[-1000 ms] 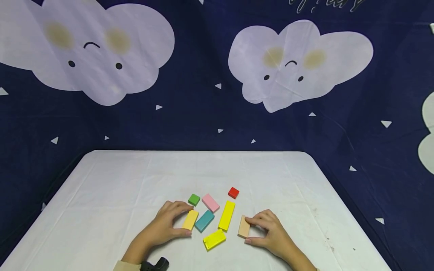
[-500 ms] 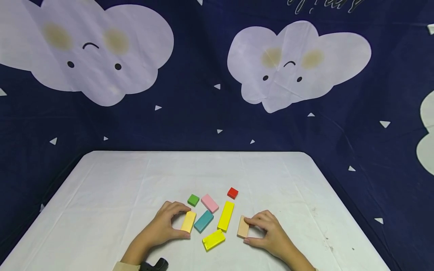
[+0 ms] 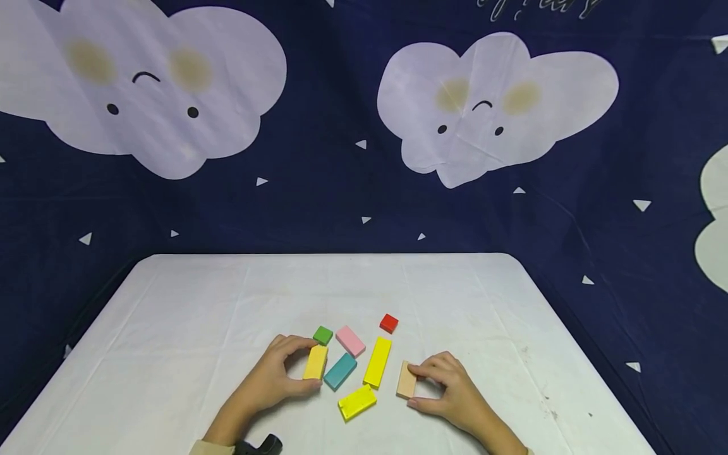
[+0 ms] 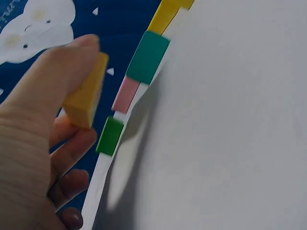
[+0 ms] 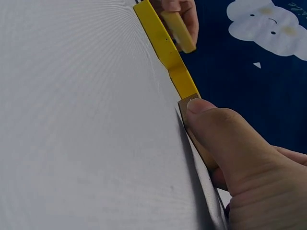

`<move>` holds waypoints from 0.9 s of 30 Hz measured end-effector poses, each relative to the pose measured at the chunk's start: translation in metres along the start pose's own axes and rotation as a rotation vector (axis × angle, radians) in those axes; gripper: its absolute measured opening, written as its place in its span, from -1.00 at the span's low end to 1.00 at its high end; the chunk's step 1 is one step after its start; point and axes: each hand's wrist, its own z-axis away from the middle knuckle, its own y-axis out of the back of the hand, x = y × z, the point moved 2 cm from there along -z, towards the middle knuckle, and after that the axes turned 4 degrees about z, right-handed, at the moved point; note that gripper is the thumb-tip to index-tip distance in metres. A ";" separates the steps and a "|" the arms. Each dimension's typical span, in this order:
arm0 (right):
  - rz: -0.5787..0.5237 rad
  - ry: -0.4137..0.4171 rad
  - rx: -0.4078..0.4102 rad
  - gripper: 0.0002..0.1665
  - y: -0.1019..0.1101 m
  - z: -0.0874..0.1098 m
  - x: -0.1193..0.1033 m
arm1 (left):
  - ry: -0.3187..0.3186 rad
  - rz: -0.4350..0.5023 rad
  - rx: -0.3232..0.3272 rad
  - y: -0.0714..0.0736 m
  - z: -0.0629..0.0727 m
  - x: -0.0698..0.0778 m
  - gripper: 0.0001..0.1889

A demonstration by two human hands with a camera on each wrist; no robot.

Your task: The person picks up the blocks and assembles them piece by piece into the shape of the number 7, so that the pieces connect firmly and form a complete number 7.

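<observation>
– Hands?
– Left hand pinches amber block at its fingertips; right hand grips tan block.
– Surface, room?
– White table under both hands, navy cloud-print backdrop beyond them.
– Views differ?
– Left wrist shows amber block off the table; head leaves that unclear.

Navy backdrop — pale clouds, white triangles. White tabletop. Red block, green block, pink block, teal block, two bright-yellow blocks — golden-yellow block, tan block.
</observation>
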 end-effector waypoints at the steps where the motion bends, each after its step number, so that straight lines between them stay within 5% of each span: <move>1: 0.000 0.001 0.000 -0.36 0.000 0.000 0.000 | -0.001 0.009 0.002 0.000 -0.001 0.002 -0.30; 14: -0.007 -0.014 -0.011 -0.36 0.001 -0.003 -0.001 | 0.003 0.021 -0.041 -0.012 -0.031 0.037 -0.28; 27: 0.029 -0.049 -0.029 -0.37 0.000 0.000 -0.001 | -0.026 -0.056 -0.103 -0.046 -0.065 0.066 -0.28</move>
